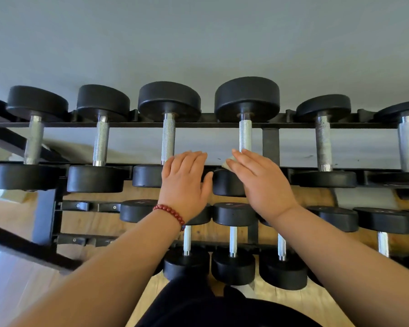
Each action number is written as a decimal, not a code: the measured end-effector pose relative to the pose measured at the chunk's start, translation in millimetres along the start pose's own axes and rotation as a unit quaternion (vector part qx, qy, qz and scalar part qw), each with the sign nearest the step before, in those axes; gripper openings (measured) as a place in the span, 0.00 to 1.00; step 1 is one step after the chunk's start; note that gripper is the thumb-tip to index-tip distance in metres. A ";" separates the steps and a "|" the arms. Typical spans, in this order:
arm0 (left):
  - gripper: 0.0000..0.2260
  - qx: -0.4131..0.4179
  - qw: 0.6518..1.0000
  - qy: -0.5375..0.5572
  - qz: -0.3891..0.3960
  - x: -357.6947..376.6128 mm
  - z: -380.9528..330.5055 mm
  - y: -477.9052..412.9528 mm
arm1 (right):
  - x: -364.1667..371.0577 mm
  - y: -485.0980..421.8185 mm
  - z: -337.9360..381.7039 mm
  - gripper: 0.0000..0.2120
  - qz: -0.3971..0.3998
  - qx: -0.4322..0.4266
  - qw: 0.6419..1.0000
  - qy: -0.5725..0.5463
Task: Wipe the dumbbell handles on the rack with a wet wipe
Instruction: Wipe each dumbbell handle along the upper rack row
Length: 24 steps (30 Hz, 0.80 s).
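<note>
Head view: left hand point(185, 182) lies flat, fingers straight, holding nothing. Right hand point(257, 182) is flat too, wet wipe point(226, 163) peeking out beneath its thumb side, dumbbell handle point(245, 135) just beyond its fingertips. Unpinched, that wipe could slip down through the rack point(270, 142).

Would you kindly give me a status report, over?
Right grip flat over wet wipe at base of largest dumbbell's handle. Left grip flat over next dumbbell's near head. Nothing in the way.

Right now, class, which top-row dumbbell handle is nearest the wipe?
The fourth handle from the left: the wipe shows under the right hand at its near end.
</note>
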<state>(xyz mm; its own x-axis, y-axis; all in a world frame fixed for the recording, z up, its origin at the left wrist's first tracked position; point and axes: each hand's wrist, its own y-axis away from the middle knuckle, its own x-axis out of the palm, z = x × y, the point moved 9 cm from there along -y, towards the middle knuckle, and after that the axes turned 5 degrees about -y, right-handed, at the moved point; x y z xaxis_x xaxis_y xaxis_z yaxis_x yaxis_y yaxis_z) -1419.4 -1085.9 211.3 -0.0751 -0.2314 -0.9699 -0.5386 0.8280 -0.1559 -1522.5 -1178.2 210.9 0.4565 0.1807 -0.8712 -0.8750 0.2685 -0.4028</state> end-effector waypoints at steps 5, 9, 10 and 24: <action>0.29 0.028 0.998 0.010 0.063 21.8 -27.5 -6.8 | 5.0 2.8 -10.2 0.25 0.008 0.036 0.998 -0.041; 0.30 0.031 0.996 0.029 0.074 30.9 -30.3 -11.0 | -3.0 3.6 -9.8 0.24 -0.023 0.037 0.998 -0.042; 0.30 0.035 0.996 0.028 0.073 32.3 -30.1 -11.9 | -5.1 3.2 -10.4 0.22 -0.030 0.042 0.998 -0.040; 0.21 -0.019 0.991 0.094 0.088 37.8 -34.4 -32.6 | -21.1 -11.4 -57.0 0.25 -0.002 0.104 0.993 -0.052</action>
<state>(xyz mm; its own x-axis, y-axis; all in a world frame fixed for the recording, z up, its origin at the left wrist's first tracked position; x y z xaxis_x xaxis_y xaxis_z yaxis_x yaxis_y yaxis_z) -1433.6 -1139.2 186.1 -0.3239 -0.1783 -0.9291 -0.5346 0.8447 0.0243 -1531.4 -1238.9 217.9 0.4839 0.2726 -0.8316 -0.8255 0.4576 -0.3303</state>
